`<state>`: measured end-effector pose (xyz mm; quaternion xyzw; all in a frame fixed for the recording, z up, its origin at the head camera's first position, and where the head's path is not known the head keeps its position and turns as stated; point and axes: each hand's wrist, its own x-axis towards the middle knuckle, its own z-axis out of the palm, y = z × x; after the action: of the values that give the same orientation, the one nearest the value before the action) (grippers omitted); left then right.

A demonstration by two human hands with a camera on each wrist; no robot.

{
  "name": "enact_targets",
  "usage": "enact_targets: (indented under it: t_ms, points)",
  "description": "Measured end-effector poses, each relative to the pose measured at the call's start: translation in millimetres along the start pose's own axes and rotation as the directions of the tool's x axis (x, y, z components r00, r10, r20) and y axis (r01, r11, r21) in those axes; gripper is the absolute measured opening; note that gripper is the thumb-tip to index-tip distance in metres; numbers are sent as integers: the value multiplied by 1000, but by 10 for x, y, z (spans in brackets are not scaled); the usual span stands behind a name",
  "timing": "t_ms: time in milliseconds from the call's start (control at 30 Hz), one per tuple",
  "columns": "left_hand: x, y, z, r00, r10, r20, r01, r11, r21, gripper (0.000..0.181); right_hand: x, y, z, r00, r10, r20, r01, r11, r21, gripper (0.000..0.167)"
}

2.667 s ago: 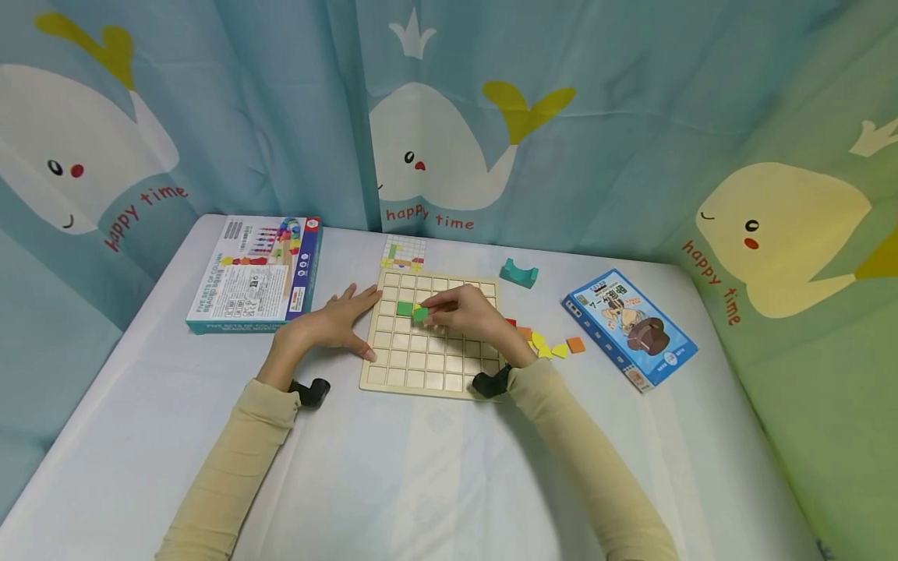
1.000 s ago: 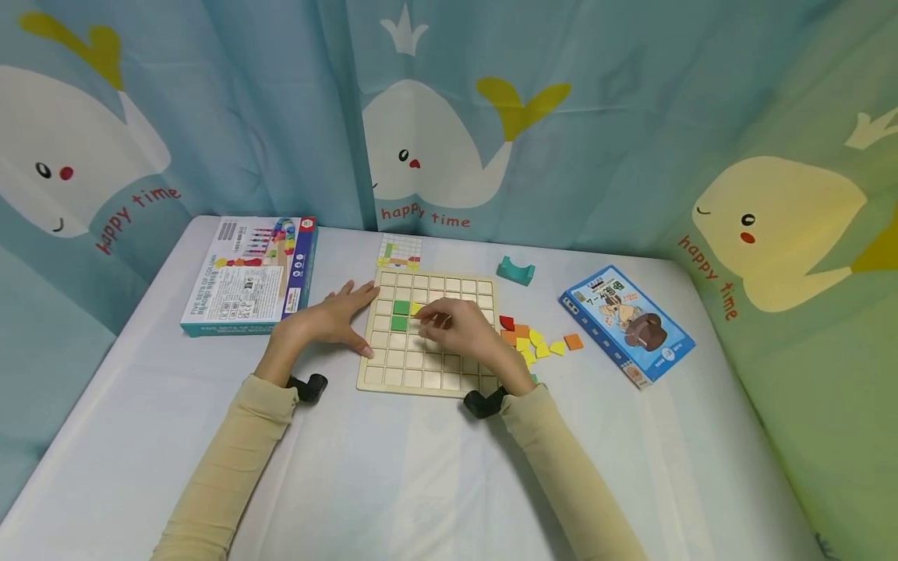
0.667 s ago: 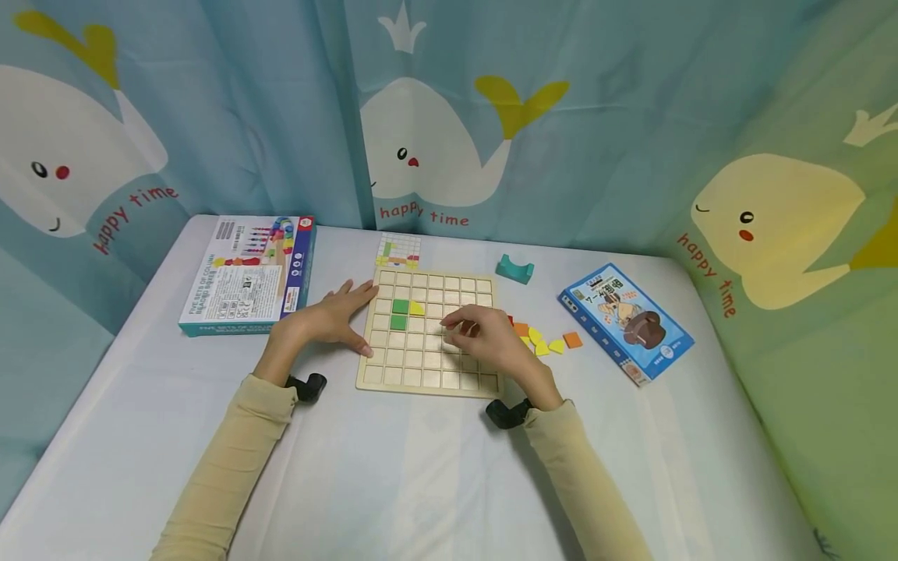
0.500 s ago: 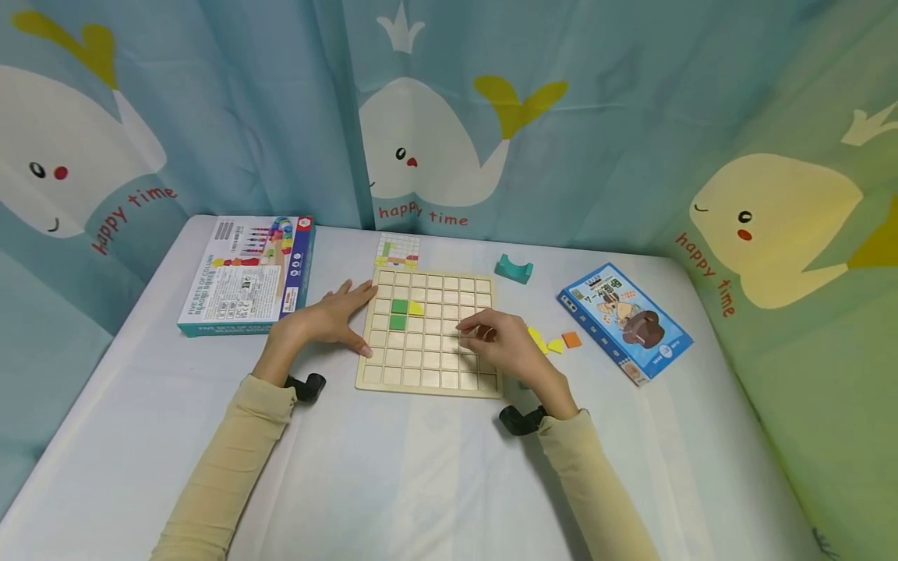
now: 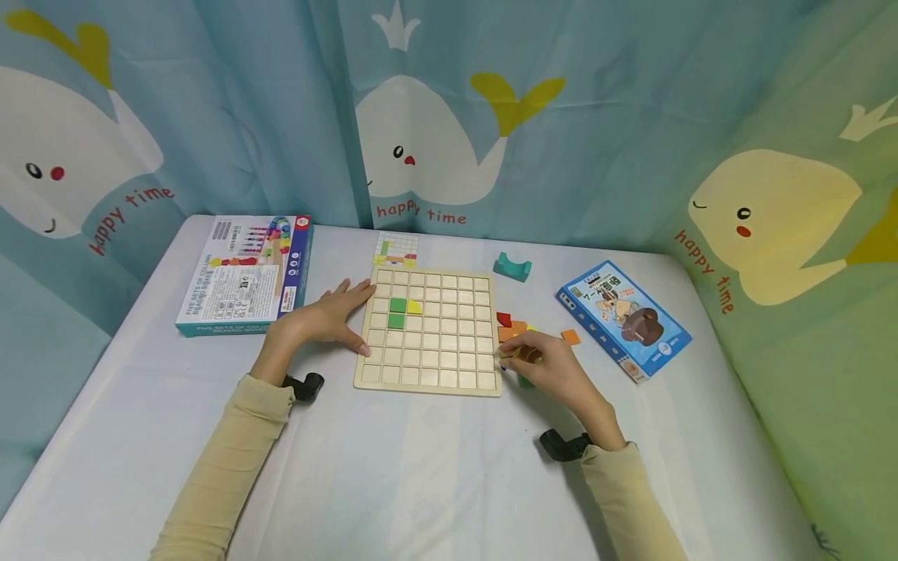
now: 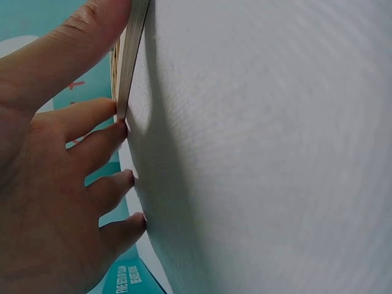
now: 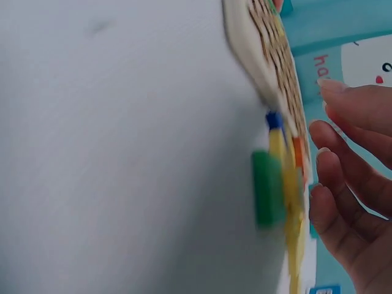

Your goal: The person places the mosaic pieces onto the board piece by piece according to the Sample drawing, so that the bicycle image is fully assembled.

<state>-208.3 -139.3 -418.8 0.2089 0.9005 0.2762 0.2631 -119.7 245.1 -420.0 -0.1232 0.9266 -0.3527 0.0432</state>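
A wooden board divided into small squares lies flat in the middle of the head view. In its upper left part sit two green tiles, one above the other, with a yellow tile that has a rounded edge just to the right of the upper one.

The left hand is at the board's left edge, fingers spread and fairly straight; in the left wrist view the thumb and forefinger touch the board's side. The right hand is over the loose pieces by the board's lower right edge, its fingers loosely bent, and the right wrist view shows nothing between them. Around and partly beneath that hand are a red piece, orange pieces, yellow ones and a green block; a blue piece shows in the right wrist view. A single orange square lies a little further right.

Just above the board's upper left corner is a printed card with a coloured grid. A teal block with a curved hollow stands beyond the upper right corner. A white and teal box lies at left, a blue box at right. White cloth covers the table, and a blue curtain printed with whales hangs across the top.
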Motion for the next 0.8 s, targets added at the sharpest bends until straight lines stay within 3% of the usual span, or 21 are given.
enact_targets:
  t_ms: [367,800]
  points:
    - [-8,-4,-6,1000,14,-3,-14,1000,-8,114,-222,212,-110,1000,24,-12,-25,998,-56,16]
    - [-17,13,-9,1000,-3,2,3,1000,-19,114,-266,291,-151,998,16,63,-8,993,-118,25]
